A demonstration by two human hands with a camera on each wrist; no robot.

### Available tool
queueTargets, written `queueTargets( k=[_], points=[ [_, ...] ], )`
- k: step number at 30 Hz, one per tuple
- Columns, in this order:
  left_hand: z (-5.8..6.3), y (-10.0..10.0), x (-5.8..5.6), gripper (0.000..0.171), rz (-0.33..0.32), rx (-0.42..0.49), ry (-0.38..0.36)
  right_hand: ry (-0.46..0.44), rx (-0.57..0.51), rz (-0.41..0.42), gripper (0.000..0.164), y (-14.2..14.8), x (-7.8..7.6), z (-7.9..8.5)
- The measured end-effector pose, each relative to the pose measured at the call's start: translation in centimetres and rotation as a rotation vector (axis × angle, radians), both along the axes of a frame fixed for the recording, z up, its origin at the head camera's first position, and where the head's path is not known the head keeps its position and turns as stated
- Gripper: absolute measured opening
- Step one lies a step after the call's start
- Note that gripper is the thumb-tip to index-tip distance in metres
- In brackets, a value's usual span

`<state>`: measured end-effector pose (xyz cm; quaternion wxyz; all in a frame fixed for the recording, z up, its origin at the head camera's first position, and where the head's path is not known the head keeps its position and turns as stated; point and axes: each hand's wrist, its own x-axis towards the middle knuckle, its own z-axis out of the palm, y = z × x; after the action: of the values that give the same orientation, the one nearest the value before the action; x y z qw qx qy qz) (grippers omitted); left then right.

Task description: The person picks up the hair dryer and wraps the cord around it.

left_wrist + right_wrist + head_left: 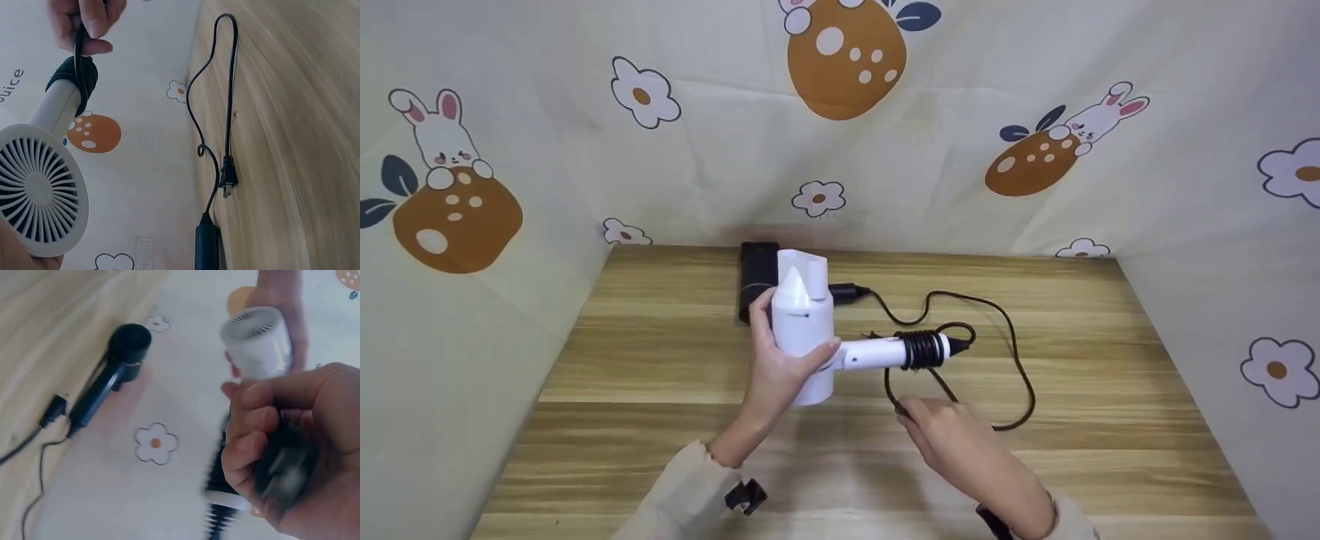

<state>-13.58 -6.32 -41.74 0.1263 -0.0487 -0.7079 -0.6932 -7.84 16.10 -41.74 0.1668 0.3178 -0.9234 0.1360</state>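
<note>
My left hand (780, 367) grips the barrel of a white hair dryer (802, 330) and holds it above the table. A black cord (922, 350) is wound in several turns round its handle, which points right. Below the handle end, my right hand (945, 427) has its fingers curled round the cord's black plug (287, 467), blurred in the right wrist view. In the left wrist view the dryer's round slatted grille (39, 188) faces the camera. A black hair dryer (757, 274) lies behind the white one, partly hidden by it.
The black dryer's cord (1012, 330) loops across the right half of the wooden table (660, 442). Its two-pin plug (228, 177) lies beside its handle. A patterned cloth (720, 142) rises at the table's back and sides.
</note>
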Motion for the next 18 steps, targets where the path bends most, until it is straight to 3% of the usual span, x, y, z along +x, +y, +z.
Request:
queueTargets(
  k=[7,13,18],
  points=[
    [-0.4,-0.1,-0.1,0.091,-0.018,-0.105,-0.021,0.060,-0.042,0.030,0.008,1.0,-0.5,1.5],
    [-0.3,-0.1,0.0,0.091,-0.096,-0.163,-0.041,0.225,-0.159,0.058,0.015,2.2,-1.5,2.2],
    [-0.4,-0.1,0.1,0.089,-0.168,-0.210,-0.089,0.234,-0.198,0.061,0.019,3.2,-2.2,2.3]
  ],
)
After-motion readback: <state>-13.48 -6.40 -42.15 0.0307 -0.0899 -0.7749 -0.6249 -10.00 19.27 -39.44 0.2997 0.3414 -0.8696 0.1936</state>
